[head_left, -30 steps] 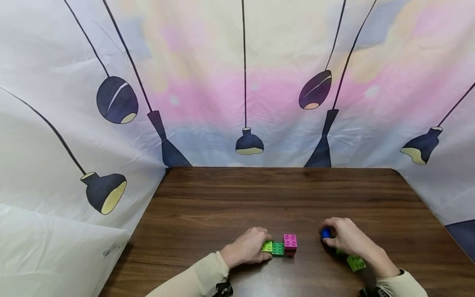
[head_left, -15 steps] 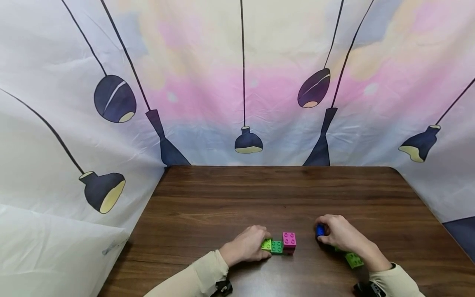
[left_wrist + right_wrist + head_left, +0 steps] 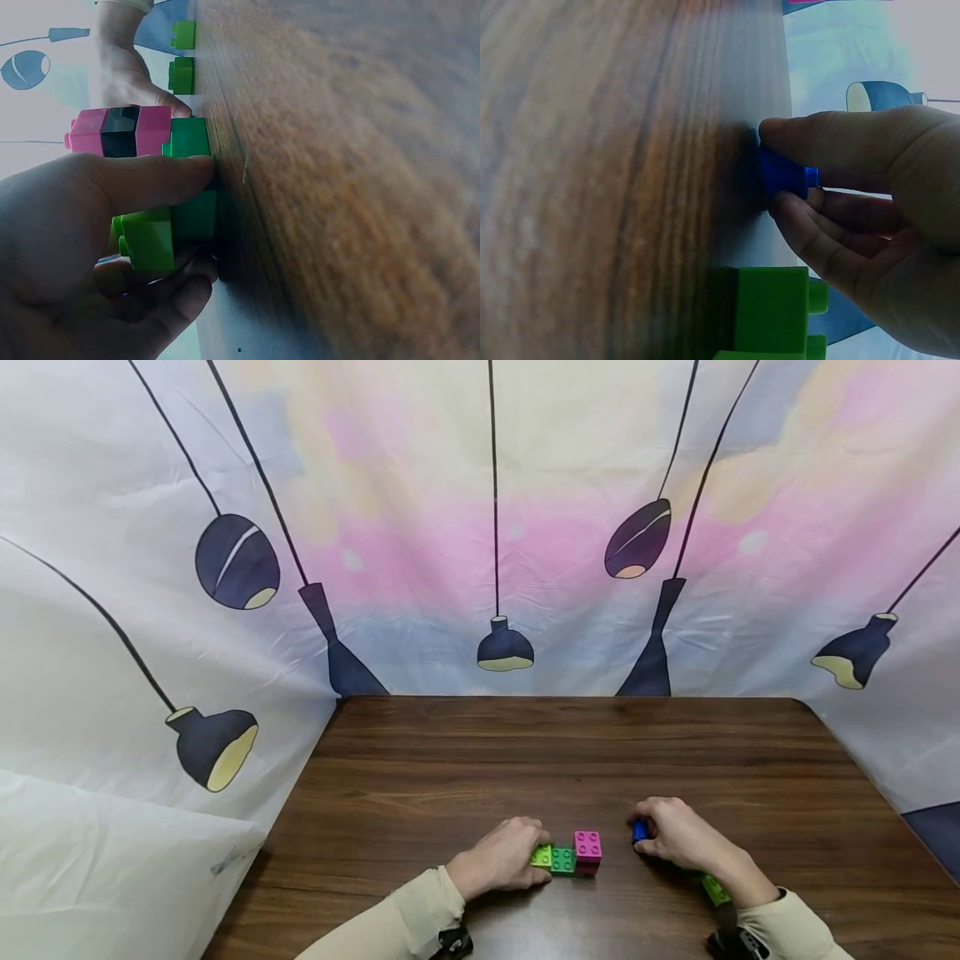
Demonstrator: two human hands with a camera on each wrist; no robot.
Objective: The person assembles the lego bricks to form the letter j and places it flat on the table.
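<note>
On a wooden table (image 3: 480, 760), left hand (image 3: 502, 857) gripping green bricks (image 3: 561, 861), right hand (image 3: 681, 835) pinching a blue brick (image 3: 640, 831)

Behind the dark wood-grain table (image 3: 480, 752) I saw a printed fabric backdrop (image 3: 420, 485) washed in pink, cream and blue, with navy pendant lamps (image 3: 237, 562) on black cords (image 3: 494, 485) pictured across it; a whitish cloth flap (image 3: 112, 868) hung to the left of the table

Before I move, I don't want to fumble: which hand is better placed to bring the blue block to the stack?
The right hand, I'd judge: it pinches the blue block, while the left hand is busy holding the stack at its green end.
</note>
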